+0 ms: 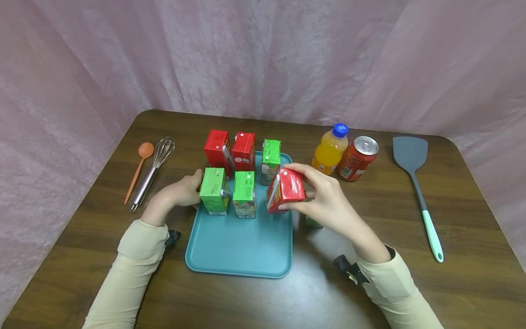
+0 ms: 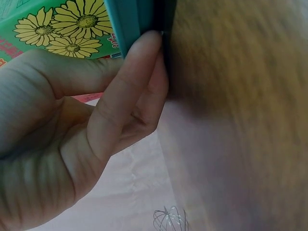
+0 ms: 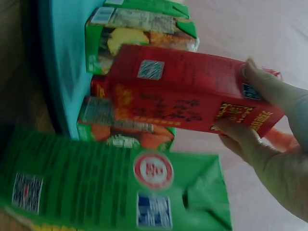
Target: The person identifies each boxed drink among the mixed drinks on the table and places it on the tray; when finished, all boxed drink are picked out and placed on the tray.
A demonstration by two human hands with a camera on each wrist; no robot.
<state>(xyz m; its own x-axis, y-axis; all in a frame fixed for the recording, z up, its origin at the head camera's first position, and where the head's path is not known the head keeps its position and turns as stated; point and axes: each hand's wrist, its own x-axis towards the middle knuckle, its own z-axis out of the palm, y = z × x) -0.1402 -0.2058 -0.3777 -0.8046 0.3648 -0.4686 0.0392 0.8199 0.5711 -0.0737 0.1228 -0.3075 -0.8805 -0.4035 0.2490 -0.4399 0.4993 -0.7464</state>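
My right hand [image 1: 328, 196] grips a red drink carton [image 1: 289, 185] by its upper part, thumb on one side and fingers on the other. The carton is tilted over the right side of the blue tray [image 1: 242, 251]; whether its base touches the tray is unclear. My left hand [image 1: 186, 189] pinches the tray's left rim, beside a green carton [image 1: 213, 187]. Two more green cartons, one in the middle [image 1: 244, 194] and one farther back [image 1: 271, 157], stand on the tray. Two red cartons [image 1: 217, 148] stand at its back left.
Another green carton [image 3: 106, 183] stands on the table right of the tray, mostly hidden by my right hand in the head view. Beyond are an orange juice bottle [image 1: 328, 153], a soda can [image 1: 356, 160] and a spatula [image 1: 415, 160]. Leftward lie a whisk [image 1: 154, 171] and an orange spoon [image 1: 139, 169].
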